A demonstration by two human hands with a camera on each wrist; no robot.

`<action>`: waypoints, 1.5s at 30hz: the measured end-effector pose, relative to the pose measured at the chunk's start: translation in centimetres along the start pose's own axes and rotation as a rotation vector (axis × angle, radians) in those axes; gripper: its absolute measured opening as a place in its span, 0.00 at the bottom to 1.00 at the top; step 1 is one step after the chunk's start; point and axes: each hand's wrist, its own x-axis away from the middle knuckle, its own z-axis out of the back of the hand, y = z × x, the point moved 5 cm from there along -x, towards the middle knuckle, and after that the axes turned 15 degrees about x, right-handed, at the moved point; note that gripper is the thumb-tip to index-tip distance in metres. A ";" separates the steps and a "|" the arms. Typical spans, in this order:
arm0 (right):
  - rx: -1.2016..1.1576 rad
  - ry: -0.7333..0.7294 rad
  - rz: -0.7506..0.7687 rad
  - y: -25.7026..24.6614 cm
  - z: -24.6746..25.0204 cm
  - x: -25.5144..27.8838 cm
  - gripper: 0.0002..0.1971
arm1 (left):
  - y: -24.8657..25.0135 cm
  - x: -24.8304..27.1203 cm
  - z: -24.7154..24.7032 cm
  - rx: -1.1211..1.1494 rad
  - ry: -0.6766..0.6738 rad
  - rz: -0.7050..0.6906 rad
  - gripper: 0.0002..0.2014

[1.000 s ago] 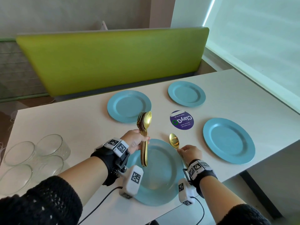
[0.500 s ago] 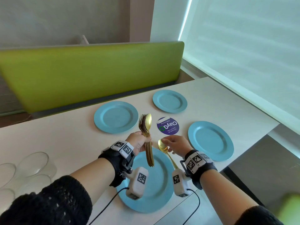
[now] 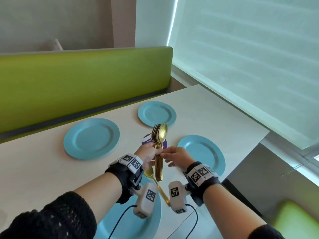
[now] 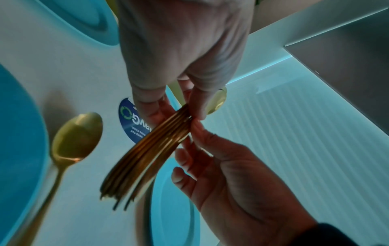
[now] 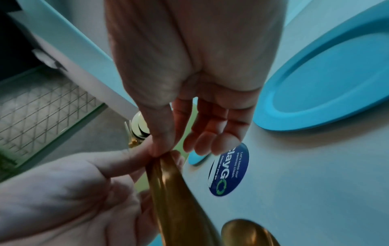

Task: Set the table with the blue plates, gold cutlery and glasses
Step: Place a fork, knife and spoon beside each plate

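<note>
My left hand point(image 3: 154, 153) grips a bundle of gold cutlery point(image 3: 158, 163), forks and a spoon, upright above the table. My right hand point(image 3: 164, 155) pinches the bundle's handles with thumb and forefinger, the other fingers relaxed; the right wrist view shows that thumb on the gold cutlery point(image 5: 168, 183). One gold spoon point(image 3: 149, 173) lies on the table just right of the near blue plate point(image 3: 131, 219), and the left wrist view shows this spoon point(image 4: 75, 138) flat on the table. Three more blue plates lie far left point(image 3: 91, 138), far right point(image 3: 157, 113) and right point(image 3: 203, 152).
A round purple sticker point(image 3: 146, 140) lies mid-table, partly hidden by the cutlery. A green bench back point(image 3: 86, 80) runs along the table's far side. The table's right edge point(image 3: 259, 140) meets a window with a blind. A green seat point(image 3: 293, 221) shows at bottom right.
My right hand has let go of the spoon, which now lies beside the near plate, and has moved to the bundle. The view has swung right, so the glasses are out of sight.
</note>
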 end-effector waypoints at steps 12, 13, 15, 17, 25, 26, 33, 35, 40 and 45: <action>0.387 0.230 -0.254 8.7 15.6 -8.9 0.05 | 2.8 -7.5 -3.0 0.065 0.123 -0.010 0.07; 0.472 0.237 -0.274 9.5 16.7 -9.5 0.02 | 2.7 -7.9 -2.9 0.076 0.134 -0.008 0.08; 0.632 0.227 -0.310 11.0 18.6 -10.4 0.05 | 2.6 -8.7 -2.8 0.096 0.156 -0.004 0.08; 0.734 0.206 -0.348 12.6 19.8 -11.1 0.08 | 2.4 -9.5 -2.7 0.100 0.184 -0.006 0.09; 0.874 0.176 -0.441 16.6 22.4 -11.9 0.12 | 2.1 -11.3 -3.8 0.117 0.229 -0.002 0.10; 0.876 0.171 -0.440 16.9 22.4 -12.0 0.12 | 2.1 -11.4 -3.9 0.114 0.231 -0.003 0.10; 0.849 0.136 -0.451 18.0 22.0 -12.4 0.13 | 1.5 -12.3 -5.1 0.145 0.221 0.012 0.10; 0.827 0.147 -0.449 18.3 21.9 -12.5 0.13 | 1.3 -12.6 -5.5 0.155 0.220 0.017 0.10; 0.746 0.178 -0.435 18.7 21.9 -12.5 0.14 | 1.1 -13.2 -6.6 0.145 0.223 0.021 0.11; 0.650 0.215 -0.440 19.5 22.1 -12.4 0.06 | 0.8 -13.8 -7.5 0.142 0.234 0.023 0.12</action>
